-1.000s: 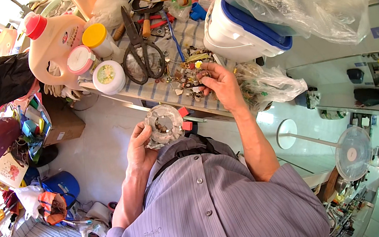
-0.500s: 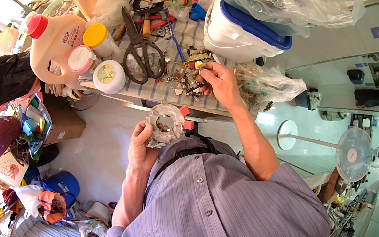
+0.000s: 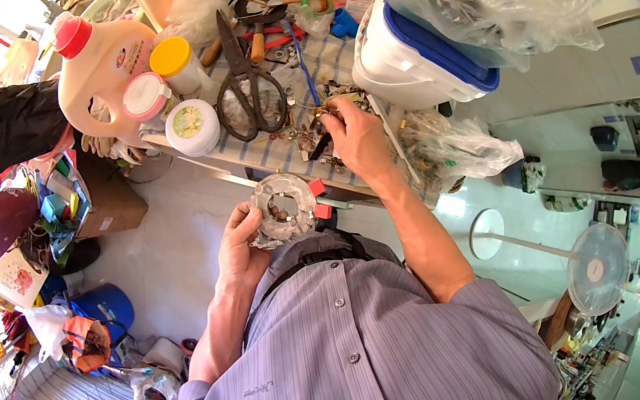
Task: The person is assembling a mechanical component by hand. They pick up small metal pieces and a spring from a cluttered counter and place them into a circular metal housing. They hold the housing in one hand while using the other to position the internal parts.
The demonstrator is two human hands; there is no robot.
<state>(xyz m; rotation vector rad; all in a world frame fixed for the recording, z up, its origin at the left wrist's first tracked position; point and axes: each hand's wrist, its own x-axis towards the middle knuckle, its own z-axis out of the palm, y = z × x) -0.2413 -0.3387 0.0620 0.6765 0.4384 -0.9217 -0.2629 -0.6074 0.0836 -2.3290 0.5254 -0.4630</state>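
In front of my belly my left hand (image 3: 240,232) grips a clear, ring-shaped plastic piece (image 3: 301,213) by its left edge. Small brownish bits show through its hole. Beside its right edge are two red blocks (image 3: 318,187) and a pale rod; whether they are joined to the ring I cannot tell. My right hand (image 3: 358,138) is over a heap of small mixed parts (image 3: 305,132) on the table, thumb and fingertips drawn together at the heap. What they pinch, if anything, is hidden. A dark strip (image 3: 320,148) lies beside the thumb.
Large black-handled scissors (image 3: 251,107), a white round jar (image 3: 193,128) and a pink-capped jug (image 3: 103,75) stand left of the heap on the checked tablecloth. A white bucket (image 3: 402,59) with a blue lid and a plastic bag (image 3: 470,149) are to the right.
My right hand has shifted slightly left and down to the heap; its fingertips are now less visible. The left hand keeps hold of the ring. The view has shifted a little.
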